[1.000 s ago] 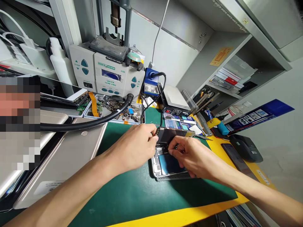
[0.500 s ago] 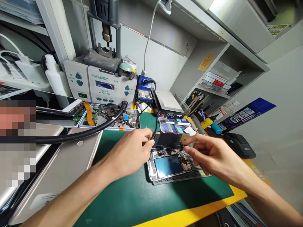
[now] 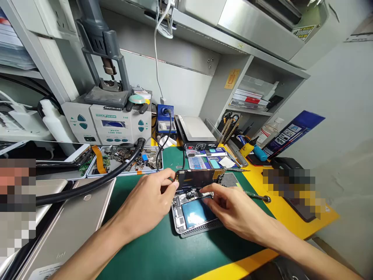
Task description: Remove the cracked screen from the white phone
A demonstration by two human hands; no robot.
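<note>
An opened phone body [image 3: 196, 213] with exposed parts and a shiny dark battery lies on a perforated metal plate [image 3: 229, 180]. Its screen panel [image 3: 198, 180] stands raised along the far edge, inner side facing me. My left hand [image 3: 155, 194] pinches the panel's left edge between thumb and fingers. Over the body's upper right part, my right hand [image 3: 230, 204] reaches in, index fingertip and thumb close together near the seam below the panel. Whether anything small is between those fingertips is hidden.
A parts tray [image 3: 119, 155] and a hot-air station [image 3: 109, 124] stand behind to the left. The station's black hose [image 3: 96, 188] crosses the left side. A screwdriver [image 3: 258, 196] lies at the right, and a heating plate [image 3: 198, 130] sits at the back.
My right hand has moved from the panel's right edge down and left over the phone's inside. My left hand still holds the panel. The camera view has shifted.
</note>
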